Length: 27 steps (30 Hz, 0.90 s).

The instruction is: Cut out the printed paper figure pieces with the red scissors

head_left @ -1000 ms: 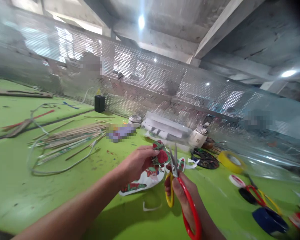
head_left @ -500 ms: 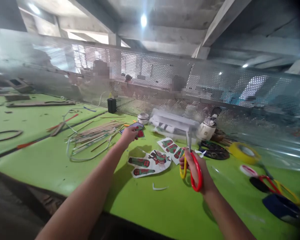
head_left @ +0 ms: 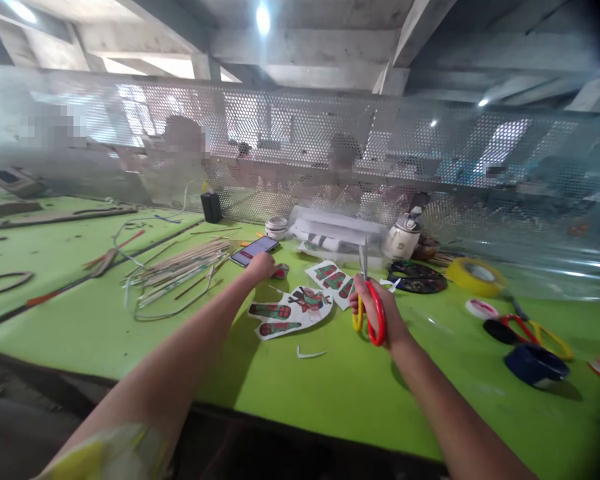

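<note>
Head view, left hand: out it reaches across the green bench, the left hand right by the near edge of a dark-framed flat phone; fingers curled, but whether they pinch anything I can't tell.
Cutout: at those fingertips, a small red-and-green printed paper cutout, partly hidden, so its long axis can't be read.
Right hand: firmly wrapped, the right hand grips metal scissors with one red and one yellow loop, just beside the paper.
Scissors' line: blades away from the body, tips leaning slightly left, loops towards the wearer; stiff and fairly light, I'd judge, best held by the loops.
Printed sheet: between the arms, a white paper sheet with red-and-green figures, its long axis running from near left to far right.
Second piece: just beyond, a white paper strip with red-and-green shapes, slanting from far left to near right.
Paper's feel: light, floppy, easily torn or creased, surely; a gentle pinch at the white margin suits it.
Scrap: nearer the wearer, a thin bent white paper sliver.
</note>
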### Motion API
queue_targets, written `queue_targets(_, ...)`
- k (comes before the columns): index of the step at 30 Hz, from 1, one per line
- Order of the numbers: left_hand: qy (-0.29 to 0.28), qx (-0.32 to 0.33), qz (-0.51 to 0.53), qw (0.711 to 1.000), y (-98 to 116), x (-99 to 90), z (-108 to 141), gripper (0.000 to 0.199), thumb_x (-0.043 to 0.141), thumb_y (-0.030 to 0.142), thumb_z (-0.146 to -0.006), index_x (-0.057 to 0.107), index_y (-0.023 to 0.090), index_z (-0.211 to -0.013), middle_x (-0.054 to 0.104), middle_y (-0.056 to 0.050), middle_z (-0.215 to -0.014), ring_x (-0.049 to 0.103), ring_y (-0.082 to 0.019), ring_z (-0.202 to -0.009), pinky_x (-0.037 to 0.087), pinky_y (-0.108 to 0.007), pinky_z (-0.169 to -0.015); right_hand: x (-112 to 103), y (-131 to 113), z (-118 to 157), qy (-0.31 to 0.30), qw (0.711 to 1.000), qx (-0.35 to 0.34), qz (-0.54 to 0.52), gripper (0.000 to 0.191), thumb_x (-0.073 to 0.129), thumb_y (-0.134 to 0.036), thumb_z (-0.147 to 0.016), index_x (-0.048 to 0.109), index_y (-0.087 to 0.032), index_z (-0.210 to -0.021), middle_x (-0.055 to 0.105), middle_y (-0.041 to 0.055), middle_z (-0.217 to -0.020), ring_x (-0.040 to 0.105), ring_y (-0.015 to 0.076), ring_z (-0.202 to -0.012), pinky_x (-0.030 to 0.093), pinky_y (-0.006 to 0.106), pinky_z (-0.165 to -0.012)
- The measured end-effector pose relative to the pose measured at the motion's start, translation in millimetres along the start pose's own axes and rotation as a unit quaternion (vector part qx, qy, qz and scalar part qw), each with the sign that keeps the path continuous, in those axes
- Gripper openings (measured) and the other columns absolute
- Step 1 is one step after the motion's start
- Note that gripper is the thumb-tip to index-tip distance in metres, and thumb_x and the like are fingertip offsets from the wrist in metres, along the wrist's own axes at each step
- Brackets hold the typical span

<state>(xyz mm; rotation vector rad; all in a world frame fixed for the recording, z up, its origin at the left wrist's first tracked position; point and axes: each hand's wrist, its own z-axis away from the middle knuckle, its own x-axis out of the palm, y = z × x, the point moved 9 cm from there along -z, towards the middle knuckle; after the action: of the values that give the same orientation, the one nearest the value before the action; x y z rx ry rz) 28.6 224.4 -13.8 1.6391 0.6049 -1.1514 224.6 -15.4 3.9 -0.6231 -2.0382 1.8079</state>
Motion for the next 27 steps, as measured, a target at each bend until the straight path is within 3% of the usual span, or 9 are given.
queue_targets(5, -0.013, -0.008, -0.092, 0.996, -1.1, 0.2, 10.1, 0.033, 0.057, 0.034, -0.090, 0.057, 0.018, -0.119, 0.058, -0.010, -0.123, 0.059, -0.024, -0.105, 0.050, -0.046, -0.087, 1.0, 4.3, -2.9, -0.012, 1.000, 0.011, -0.004, 0.026, 0.057, -0.029, -0.094, 0.059, -0.018, -0.118, 0.062, 0.0082, -0.119, 0.064, 0.0217, -0.096, 0.056, 0.041, -0.080)
queue_targets(7, -0.027, 0.027, -0.104, 0.994, 10.8, 2.8, 20.5, 0.030, 0.055, 0.037, -0.091, 0.061, 0.018, -0.114, 0.060, -0.010, -0.120, 0.059, -0.023, -0.104, 0.048, -0.045, -0.089, 3.4, 4.2, -3.2, -0.020, 1.000, 0.007, -0.008, 0.025, 0.057, -0.030, -0.095, 0.060, -0.017, -0.116, 0.063, 0.0078, -0.115, 0.065, 0.0204, -0.092, 0.056, 0.039, -0.078)
queue_targets(11, -0.111, 0.126, -0.101, 0.981, 41.0, 22.6, 54.9, 0.036, 0.053, 0.049, -0.086, 0.074, 0.021, -0.095, 0.072, -0.008, -0.097, 0.065, -0.023, -0.088, 0.048, -0.032, -0.079, 7.0, 5.5, -3.7, -0.035, 0.999, -0.012, -0.010, 0.026, 0.055, -0.038, -0.094, 0.063, -0.015, -0.104, 0.069, 0.0044, -0.094, 0.065, 0.0150, -0.071, 0.056, 0.030, -0.064)
queue_targets(13, -0.132, 0.167, -0.105, 0.972, 50.8, 29.5, 72.4, 0.051, 0.060, 0.061, -0.074, 0.073, 0.021, -0.105, 0.070, -0.011, -0.106, 0.063, -0.028, -0.096, 0.047, -0.035, -0.081, 7.6, 7.7, -4.4, -0.039, 0.999, -0.023, -0.008, 0.032, 0.057, -0.046, -0.091, 0.065, -0.016, -0.096, 0.069, 0.0029, -0.079, 0.062, 0.0136, -0.059, 0.052, 0.026, -0.055)
queue_targets(16, -0.142, 0.218, -0.102, 0.960, 59.2, 35.7, 89.1, 0.075, 0.068, 0.061, -0.064, 0.058, 0.024, -0.129, 0.057, -0.012, -0.133, 0.049, -0.034, -0.121, 0.038, -0.042, -0.099, 7.3, 12.6, -6.0, -0.040, 0.999, -0.033, -0.002, 0.040, 0.061, -0.056, -0.083, 0.066, -0.016, -0.088, 0.068, 0.0032, -0.069, 0.059, 0.0139, -0.052, 0.048, 0.025, -0.048)
queue_targets(21, -0.141, 0.236, -0.096, 0.957, 59.8, 39.7, 91.6, 0.088, 0.067, 0.055, -0.066, 0.042, 0.019, -0.142, 0.056, -0.016, -0.129, 0.055, -0.032, -0.112, 0.041, -0.041, -0.096, 6.5, 19.5, -8.0, -0.037, 0.999, -0.034, -0.001, 0.040, 0.062, -0.057, -0.080, 0.064, -0.018, -0.090, 0.068, 0.0024, -0.070, 0.060, 0.0145, -0.055, 0.048, 0.024, -0.050)
queue_targets(27, -0.135, 0.233, -0.095, 0.958, 59.1, 42.1, 89.5, 0.089, 0.065, 0.058, -0.068, 0.041, 0.017, -0.143, 0.055, -0.018, -0.131, 0.055, -0.032, -0.113, 0.043, -0.039, -0.092, 7.3, 20.0, -8.7, -0.032, 0.999, -0.012, 0.002, 0.035, 0.063, -0.053, -0.082, 0.062, -0.018, -0.086, 0.065, 0.0014, -0.067, 0.059, 0.0140, -0.050, 0.048, 0.024, -0.047)
